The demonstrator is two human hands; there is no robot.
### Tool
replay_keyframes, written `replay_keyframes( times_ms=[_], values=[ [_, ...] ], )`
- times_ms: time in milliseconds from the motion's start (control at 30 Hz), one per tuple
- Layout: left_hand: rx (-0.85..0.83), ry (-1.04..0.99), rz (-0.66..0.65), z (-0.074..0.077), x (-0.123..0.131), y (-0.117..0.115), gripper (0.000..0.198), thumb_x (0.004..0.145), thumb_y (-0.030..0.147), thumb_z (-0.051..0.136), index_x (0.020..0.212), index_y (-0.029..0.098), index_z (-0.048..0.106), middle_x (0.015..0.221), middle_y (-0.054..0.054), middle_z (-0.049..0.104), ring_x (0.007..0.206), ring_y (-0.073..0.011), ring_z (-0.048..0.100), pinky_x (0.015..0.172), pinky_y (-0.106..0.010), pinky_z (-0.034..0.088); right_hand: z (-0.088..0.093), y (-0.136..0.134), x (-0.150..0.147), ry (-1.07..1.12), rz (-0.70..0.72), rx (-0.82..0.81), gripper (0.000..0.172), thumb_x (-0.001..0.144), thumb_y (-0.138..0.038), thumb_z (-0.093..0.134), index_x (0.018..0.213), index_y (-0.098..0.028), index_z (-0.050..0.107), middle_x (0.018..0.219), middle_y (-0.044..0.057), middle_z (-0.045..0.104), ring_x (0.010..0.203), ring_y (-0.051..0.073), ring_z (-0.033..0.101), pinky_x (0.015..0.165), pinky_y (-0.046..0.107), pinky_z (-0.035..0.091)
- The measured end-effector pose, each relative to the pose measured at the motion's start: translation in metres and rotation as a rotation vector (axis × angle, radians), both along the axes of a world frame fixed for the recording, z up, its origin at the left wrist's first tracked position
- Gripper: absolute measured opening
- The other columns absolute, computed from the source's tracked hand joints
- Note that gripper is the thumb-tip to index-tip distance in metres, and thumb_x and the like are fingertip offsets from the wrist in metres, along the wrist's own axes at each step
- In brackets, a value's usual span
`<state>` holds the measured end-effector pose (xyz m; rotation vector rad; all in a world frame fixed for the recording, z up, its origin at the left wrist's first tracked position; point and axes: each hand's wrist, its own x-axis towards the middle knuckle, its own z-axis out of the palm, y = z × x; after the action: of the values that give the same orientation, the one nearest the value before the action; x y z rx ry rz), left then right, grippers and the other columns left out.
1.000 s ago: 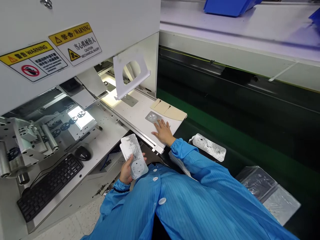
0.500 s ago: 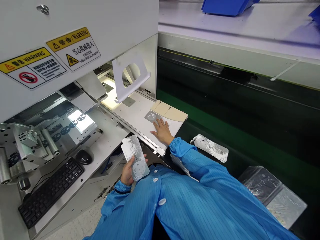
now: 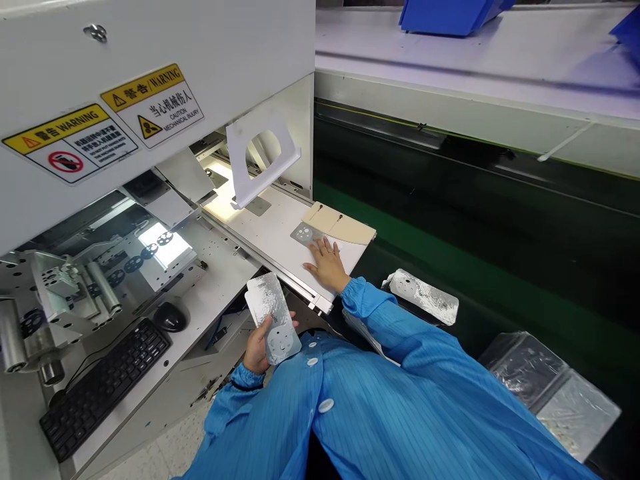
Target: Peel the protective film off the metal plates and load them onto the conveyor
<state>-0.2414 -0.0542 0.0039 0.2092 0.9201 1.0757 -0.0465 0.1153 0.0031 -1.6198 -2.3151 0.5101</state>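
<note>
My left hand (image 3: 259,343) is closed around a few silvery phone-back-shaped plates (image 3: 273,313) stacked together, with round camera-hole marks at the lower end of the top one. The thumb presses on the top plate's face. My right hand (image 3: 328,264) lies flat, fingers spread, over the lower part of a grey plate (image 3: 305,233) with several round holes. That plate rests on the white sliding bed (image 3: 280,229) against a cream-coloured guide block (image 3: 337,223). The fingers cover much of the plate.
A white machine housing (image 3: 240,40) with warning labels rises at left. Below it are a black mouse (image 3: 170,317) and keyboard (image 3: 105,387). More silvery plates (image 3: 424,295) and plastic-wrapped material (image 3: 575,410) lie on the dark green conveyor (image 3: 450,267). A blue bin (image 3: 453,17) stands above.
The view has shifted slightly. My right hand stays flat on the grey plate, and my left hand still holds the stacked plates.
</note>
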Motion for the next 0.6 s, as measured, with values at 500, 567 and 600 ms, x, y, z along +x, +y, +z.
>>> replay_keyframes(
  times_ms=[500, 567, 600],
  values=[
    [0.106, 0.038, -0.418, 0.019, 0.055, 0.029, 0.043, 0.053, 0.026, 0.084, 0.09, 0.012, 0.069, 0.076, -0.007, 0.074, 0.07, -0.0222, 0.069, 0.073, -0.034, 0.05, 0.086, -0.101, 0.019, 0.434, 0.247, 0.07, 0.048, 0.089, -0.038, 0.054, 0.129, -0.014, 0.049, 0.124, 0.016, 0.054, 0.118, 0.027, 0.049, 0.102, 0.046, 0.043],
    [0.112, 0.014, -0.46, 0.023, 0.067, 0.032, 0.044, 0.051, 0.028, 0.084, 0.09, 0.013, 0.069, 0.075, -0.006, 0.073, 0.069, -0.0213, 0.068, 0.071, -0.033, 0.049, 0.088, -0.106, 0.029, 0.451, 0.189, 0.093, 0.043, 0.088, -0.034, 0.054, 0.126, -0.015, 0.05, 0.122, 0.015, 0.055, 0.118, 0.026, 0.049, 0.101, 0.046, 0.043],
    [0.122, 0.013, -0.495, 0.025, 0.074, 0.034, 0.044, 0.051, 0.03, 0.084, 0.088, 0.013, 0.069, 0.074, -0.006, 0.072, 0.069, -0.0214, 0.067, 0.071, -0.033, 0.048, 0.089, -0.108, 0.034, 0.448, 0.154, 0.101, 0.043, 0.087, -0.034, 0.055, 0.125, -0.016, 0.05, 0.122, 0.015, 0.054, 0.117, 0.026, 0.049, 0.101, 0.047, 0.044]
  ],
)
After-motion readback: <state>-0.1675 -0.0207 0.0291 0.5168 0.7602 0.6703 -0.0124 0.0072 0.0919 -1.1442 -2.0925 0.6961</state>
